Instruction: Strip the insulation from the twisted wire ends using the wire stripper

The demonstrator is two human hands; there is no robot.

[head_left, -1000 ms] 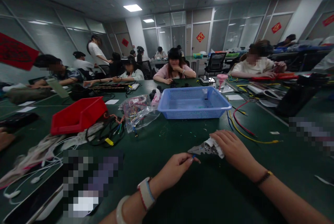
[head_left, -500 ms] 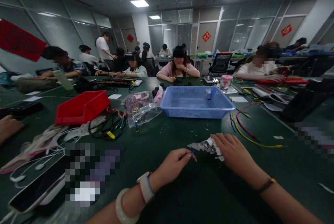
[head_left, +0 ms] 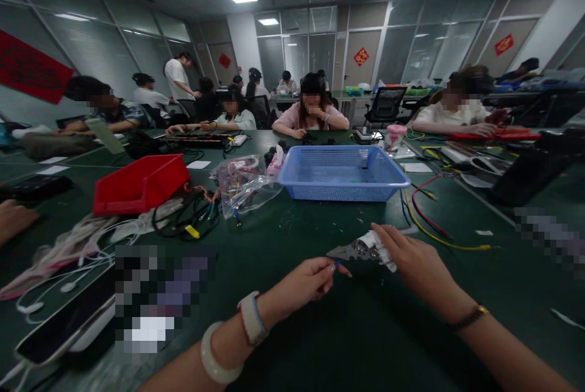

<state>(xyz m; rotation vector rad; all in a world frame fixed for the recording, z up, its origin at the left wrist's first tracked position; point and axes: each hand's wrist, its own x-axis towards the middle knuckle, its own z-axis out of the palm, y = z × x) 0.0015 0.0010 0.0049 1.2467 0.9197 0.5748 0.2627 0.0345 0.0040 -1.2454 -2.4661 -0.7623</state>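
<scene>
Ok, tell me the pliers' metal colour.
The pliers show silver-grey metal in the head view.

Cream bangle, pale wristband and dark bracelet show.

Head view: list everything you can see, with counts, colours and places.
table: 1, green, foreground
pliers: 1, silver, white-wrapped, front centre
small piece: 1, blue, near pliers' tip
basket: 1, blue, centre
bin: 1, red, left of basket
bag: 1, clear, beside basket
cables: several, mixed, both sides of basket
phone: 1, dark, near left
earphones: 1 pair, white, beside phone
cup: 1, pink, beyond basket
signs: 4, red, background
co-workers: several, mixed clothing, around
left hand: 1, white bangle, pinching small piece
right hand: 1, dark bracelet, holding pliers
</scene>
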